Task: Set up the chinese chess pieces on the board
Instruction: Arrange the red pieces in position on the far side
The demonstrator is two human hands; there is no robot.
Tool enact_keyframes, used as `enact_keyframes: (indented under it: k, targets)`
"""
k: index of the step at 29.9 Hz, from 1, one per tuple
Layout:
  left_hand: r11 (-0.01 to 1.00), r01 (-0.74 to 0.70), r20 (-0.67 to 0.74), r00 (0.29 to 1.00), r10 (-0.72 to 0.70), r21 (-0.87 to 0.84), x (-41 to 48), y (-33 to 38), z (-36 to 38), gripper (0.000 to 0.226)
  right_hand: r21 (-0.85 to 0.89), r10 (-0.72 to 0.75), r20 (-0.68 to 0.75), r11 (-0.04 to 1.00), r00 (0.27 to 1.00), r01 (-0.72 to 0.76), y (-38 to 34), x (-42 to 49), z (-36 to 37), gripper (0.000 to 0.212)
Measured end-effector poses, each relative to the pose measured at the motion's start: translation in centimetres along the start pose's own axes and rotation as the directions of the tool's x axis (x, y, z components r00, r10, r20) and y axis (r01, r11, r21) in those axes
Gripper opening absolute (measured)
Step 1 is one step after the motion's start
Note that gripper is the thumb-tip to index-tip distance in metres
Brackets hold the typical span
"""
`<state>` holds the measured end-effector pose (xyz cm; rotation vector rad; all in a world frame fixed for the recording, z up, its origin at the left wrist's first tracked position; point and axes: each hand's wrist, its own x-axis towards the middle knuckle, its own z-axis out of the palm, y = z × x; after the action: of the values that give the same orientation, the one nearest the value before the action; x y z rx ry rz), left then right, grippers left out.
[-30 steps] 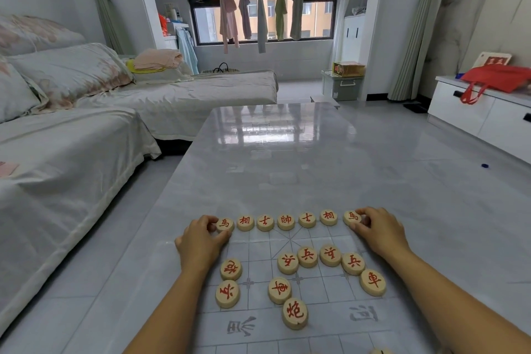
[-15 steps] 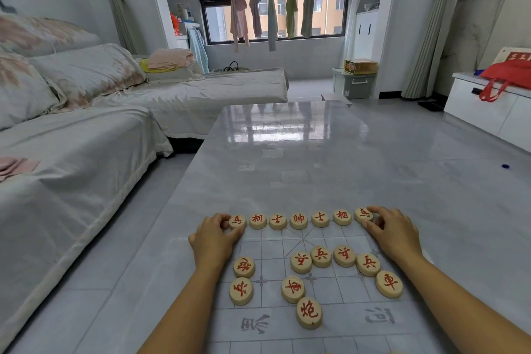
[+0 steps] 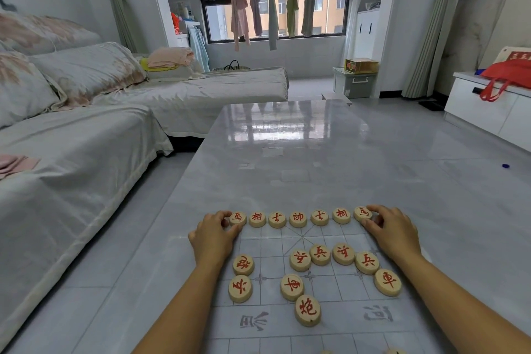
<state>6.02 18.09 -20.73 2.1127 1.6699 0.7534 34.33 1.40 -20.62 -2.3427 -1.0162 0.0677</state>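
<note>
A big window lets in daylight, and clothes hang by it. A white-covered sofa stands on the left. The grey floor shines. A red bag lies on a white cabinet.

Red characters on pale tan round wooden chess pieces between left hand and right hand; clear plastic board sheet under them, grey grid lines; glossy grey marble-veined tabletop beyond.

Fig. Person's arms, head view. The left hand and right hand are bare. The left forearm and right forearm are likewise uncovered, from wrist to the lower frame edge. Fingernails are too small to describe.
</note>
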Motion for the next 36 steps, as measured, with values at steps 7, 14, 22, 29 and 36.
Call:
enact_keyframes:
  k: [7, 14, 22, 29, 36]
  targets:
    - [1.000, -0.009, 0.008, 1.000, 0.009, -0.016, -0.1, 0.0, 0.0, 0.037, 0.011, -0.003, 0.005, 1.000, 1.000, 0.003, -0.1, -0.2, -0.3, 0.044]
    - [0.994, -0.001, -0.025, 1.000, -0.002, -0.106, -0.1, -0.1, 0.0, 0.042, 0.031, 0.003, 0.024, 1.000, 1.000, -0.004, -0.3, -0.3, -0.5, 0.052]
    - [0.997, -0.009, -0.016, 1.000, 0.008, -0.072, -0.2, 0.0, -0.1, 0.039, 0.025, 0.006, 0.022, 1.000, 1.000, -0.007, -0.3, -0.3, -0.4, 0.050]
    - [0.978, 0.040, 0.031, 0.999, -0.034, -0.203, -0.3, 0.0, -0.6, 0.044, 0.156, 0.058, 0.039, 0.986, 0.998, -0.063, -0.2, -0.1, -0.9, 0.044]
    - [0.852, 0.149, 0.357, 0.933, 0.048, -0.502, -2.1, -0.9, -4.5, 0.048, 0.300, -0.019, 0.282, 0.951, 0.959, -0.070, 0.4, -2.6, -4.1, 0.038]
